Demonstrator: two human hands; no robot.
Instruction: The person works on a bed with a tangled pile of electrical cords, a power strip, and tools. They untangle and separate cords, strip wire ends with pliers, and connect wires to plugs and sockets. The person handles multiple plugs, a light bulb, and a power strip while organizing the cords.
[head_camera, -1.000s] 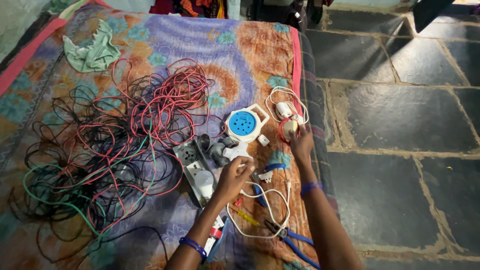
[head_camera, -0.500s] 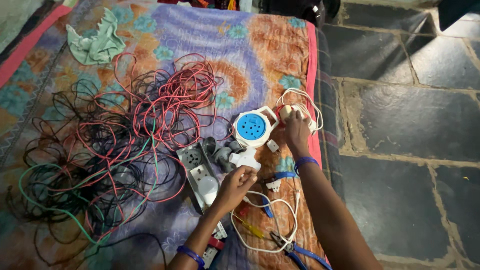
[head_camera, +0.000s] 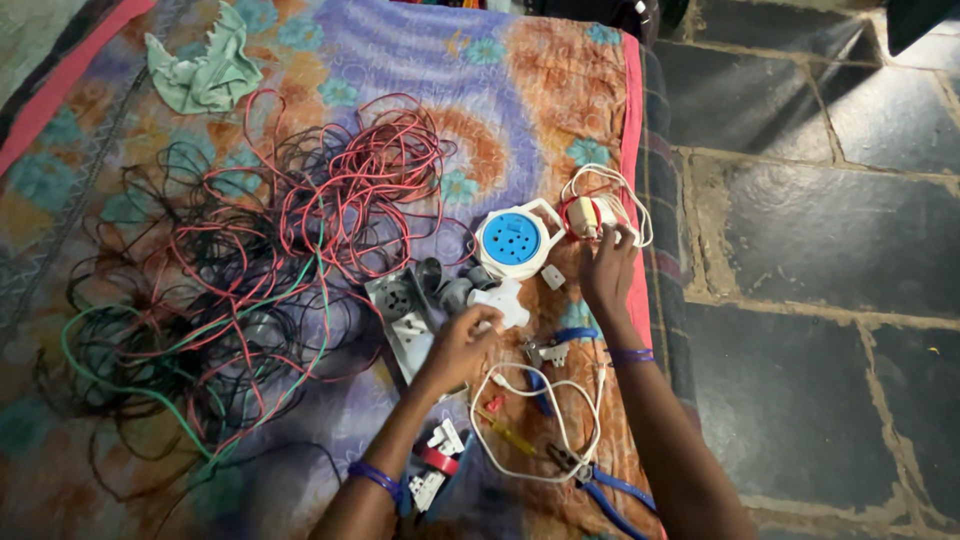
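My left hand rests on a grey metal switch plate, its fingertips touching a white plastic plug piece. My right hand reaches to a coil of white cable with a red and white part near the cloth's right edge and touches it. Between the two hands lies a round white extension reel with a blue socket face. Whether either hand grips anything is unclear.
A big tangle of red, black and green wires covers the patterned cloth on the left. Pliers with blue handles, a yellow screwdriver, a white cable loop and small sockets lie near me. A green rag lies far left. Stone floor is right.
The view has shifted slightly. My right hand has moved up to the white cable coil; my left hand stays by the switch plate and plug piece.
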